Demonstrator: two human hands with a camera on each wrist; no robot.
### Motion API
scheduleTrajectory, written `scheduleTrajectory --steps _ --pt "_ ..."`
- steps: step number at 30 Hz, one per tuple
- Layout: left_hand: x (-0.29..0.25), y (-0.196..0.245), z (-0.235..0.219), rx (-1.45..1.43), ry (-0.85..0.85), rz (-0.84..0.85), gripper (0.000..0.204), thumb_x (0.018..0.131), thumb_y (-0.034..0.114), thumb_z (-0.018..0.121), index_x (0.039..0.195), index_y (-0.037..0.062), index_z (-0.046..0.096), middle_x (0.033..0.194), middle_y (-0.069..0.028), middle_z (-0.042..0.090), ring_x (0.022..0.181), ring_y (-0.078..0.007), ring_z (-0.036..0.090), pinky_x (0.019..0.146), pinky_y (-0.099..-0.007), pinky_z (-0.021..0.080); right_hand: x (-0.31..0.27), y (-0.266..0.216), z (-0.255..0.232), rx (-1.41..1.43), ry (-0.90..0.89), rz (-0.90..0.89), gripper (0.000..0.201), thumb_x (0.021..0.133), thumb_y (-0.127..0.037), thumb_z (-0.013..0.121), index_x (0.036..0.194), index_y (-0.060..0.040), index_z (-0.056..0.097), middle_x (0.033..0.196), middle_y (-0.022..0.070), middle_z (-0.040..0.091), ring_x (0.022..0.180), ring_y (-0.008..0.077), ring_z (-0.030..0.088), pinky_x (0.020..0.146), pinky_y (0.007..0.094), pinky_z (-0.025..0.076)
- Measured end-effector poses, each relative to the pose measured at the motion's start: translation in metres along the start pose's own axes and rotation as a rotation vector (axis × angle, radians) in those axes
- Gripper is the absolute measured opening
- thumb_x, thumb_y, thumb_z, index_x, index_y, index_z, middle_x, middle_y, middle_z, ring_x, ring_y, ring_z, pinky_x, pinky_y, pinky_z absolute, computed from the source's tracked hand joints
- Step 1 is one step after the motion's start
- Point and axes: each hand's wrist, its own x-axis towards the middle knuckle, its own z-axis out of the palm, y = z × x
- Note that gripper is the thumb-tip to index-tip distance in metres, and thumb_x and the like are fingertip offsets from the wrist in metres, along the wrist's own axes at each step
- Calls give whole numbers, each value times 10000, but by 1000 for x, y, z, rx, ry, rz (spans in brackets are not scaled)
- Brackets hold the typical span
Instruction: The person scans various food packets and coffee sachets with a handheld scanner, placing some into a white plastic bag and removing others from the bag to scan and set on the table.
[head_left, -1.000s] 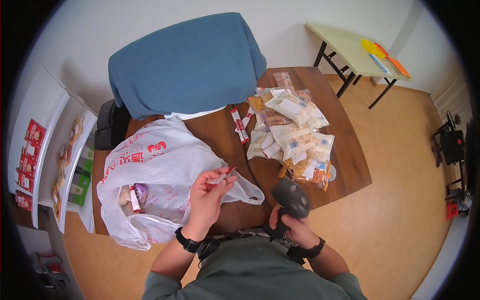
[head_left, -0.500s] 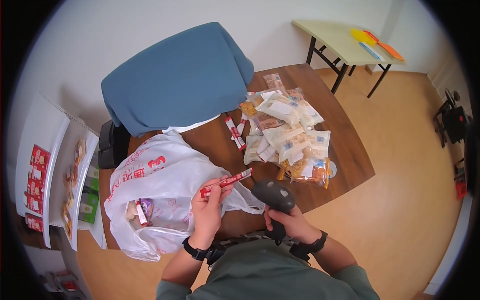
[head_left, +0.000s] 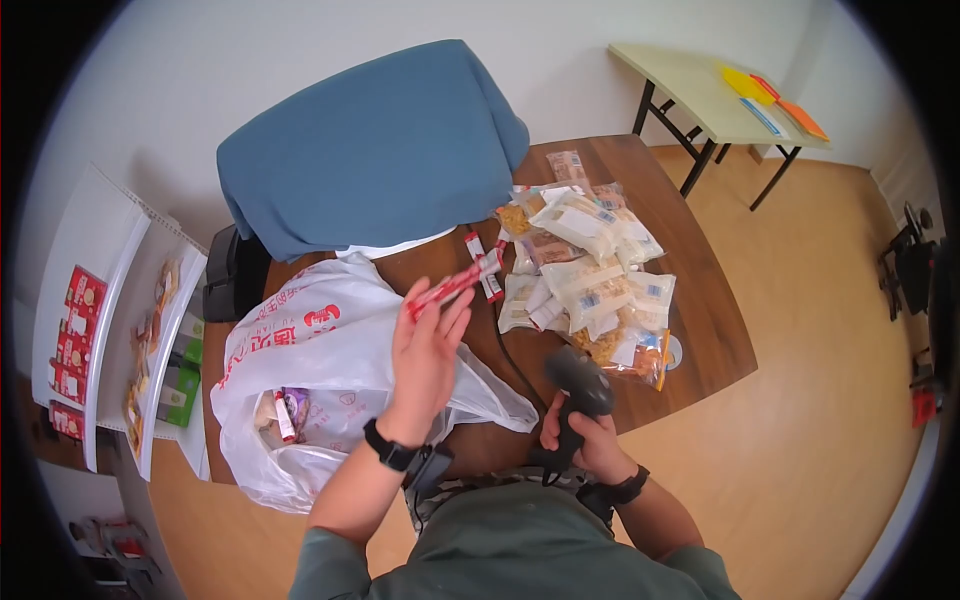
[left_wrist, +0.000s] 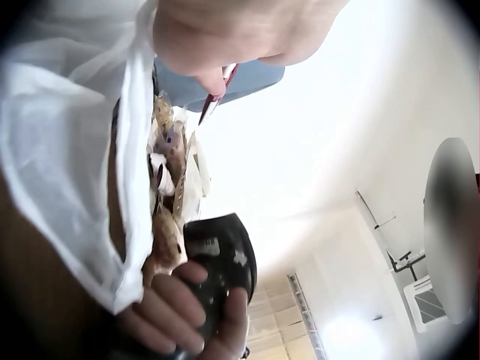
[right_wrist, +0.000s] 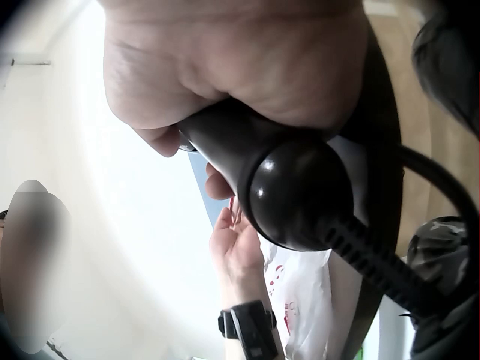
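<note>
My left hand [head_left: 425,365] pinches a red-and-white stick packet [head_left: 455,287] near the fingertips, raised over the table beside a white plastic bag [head_left: 330,345]. The same stick packet [left_wrist: 213,101] shows below the palm in the left wrist view. My right hand [head_left: 592,445] grips a black handheld barcode scanner [head_left: 578,385] by its handle, near the table's front edge. In the right wrist view, the scanner [right_wrist: 300,195] has its cable running from the handle's end. Two more stick packets [head_left: 483,268] lie on the table behind the raised one.
A heap of clear snack packets [head_left: 590,280] covers the table's right part. The bag's mouth shows a few packaged items [head_left: 285,415]. Behind it stands a bulky shape under a blue cloth [head_left: 370,150]. At left is a stocked white shelf [head_left: 115,300]; a folding table [head_left: 690,100] stands far right.
My left hand has turned the stick packet into view, then carried it forward, away from my body. The scanner swung left near the packet, then back right, apart from it.
</note>
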Motion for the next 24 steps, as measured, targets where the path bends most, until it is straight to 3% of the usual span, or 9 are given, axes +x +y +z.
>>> scheduleTrajectory --steps 4,6,8,10,14,16,20,23,24 --pt "23 -15 -19 214 50 -282 543 1017 102 557 1486 41 289 1363 -189 527 1069 -310 686 924 -381 570 1 -1 -3 -96 -42 36 352 962 -185 630 1251 -34 497 888 114 598 759 221 610 711 369 509" --pt "6 -15 -28 328 -143 -536 575 999 51 554 1498 41 268 1361 -170 523 1056 -307 692 888 -357 577 0 1 -5 -86 -35 35 353 960 -185 632 1249 -36 495 887 118 599 759 224 610 710 369 509" --pt "-24 -2 -20 436 -116 -517 489 994 27 543 1445 17 353 1244 -147 593 948 -241 697 804 -309 566 -1 2 -4 -73 -22 39 354 958 -184 633 1248 -37 493 887 121 600 760 227 609 710 370 509" --pt "-46 11 -34 610 -365 -329 302 988 -3 533 1289 -5 509 1084 -114 648 827 -155 650 744 -260 527 -1 2 -3 -69 -16 13 352 952 -187 641 1233 -38 493 877 126 603 759 231 608 708 372 508" --pt "-94 49 -60 961 -374 -65 155 978 -44 515 1105 2 592 969 -77 665 814 -113 599 758 -248 492 1 -2 10 -111 87 63 415 890 -253 709 1182 -46 498 835 131 584 700 247 587 671 390 486" --pt "-105 57 -87 960 -220 339 123 940 -63 555 1003 6 635 1004 -67 664 845 -112 599 736 -235 471 3 -2 9 -123 108 65 429 881 -272 714 1175 -47 498 818 123 571 681 240 579 655 385 478" --pt "-110 82 -146 956 114 383 160 916 -64 551 1045 -1 622 1046 -96 651 931 -159 594 833 -268 463 6 -3 12 -151 114 66 435 887 -304 709 1169 -49 498 799 108 556 658 226 568 642 382 475" --pt "-105 112 -174 1449 286 367 262 871 -23 613 1131 -5 595 1170 -157 624 1069 -261 589 964 -359 451 8 -1 13 -190 118 55 437 893 -324 700 1166 -52 492 785 96 538 643 212 553 624 369 470" --pt "-101 119 -177 1763 323 483 337 847 5 644 1176 -8 573 1235 -180 595 1123 -316 565 1002 -400 438 9 -2 16 -205 122 52 437 895 -330 696 1164 -53 491 779 90 529 637 208 546 620 367 468"
